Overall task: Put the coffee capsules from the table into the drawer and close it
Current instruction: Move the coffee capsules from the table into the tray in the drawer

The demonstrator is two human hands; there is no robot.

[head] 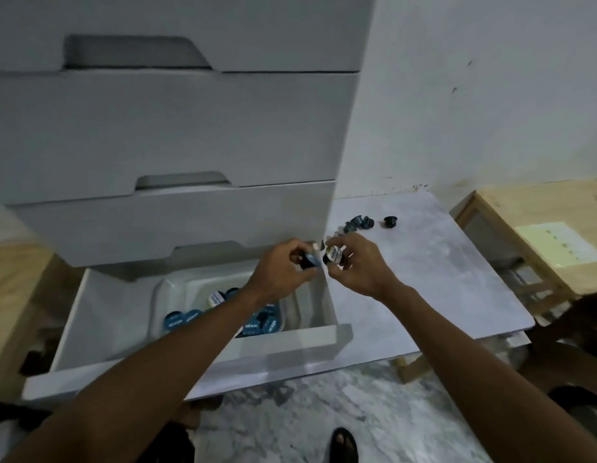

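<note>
Capsules (359, 223) sit in a small bunch on the far side of the table (440, 279), and a lone capsule (390, 221) lies just to the right of them. My left hand (280, 269) pinches a blue capsule (309, 260). My right hand (357, 265) pinches a pale-lid capsule (334, 255). Both hands are close together, over the far right corner of the open drawer (203, 355). Inside the drawer is a white tray (177, 289) with many stored capsules (180, 320) in it. The drawer is left of the table, at the bottom of a white cabinet (173, 128).
</note>
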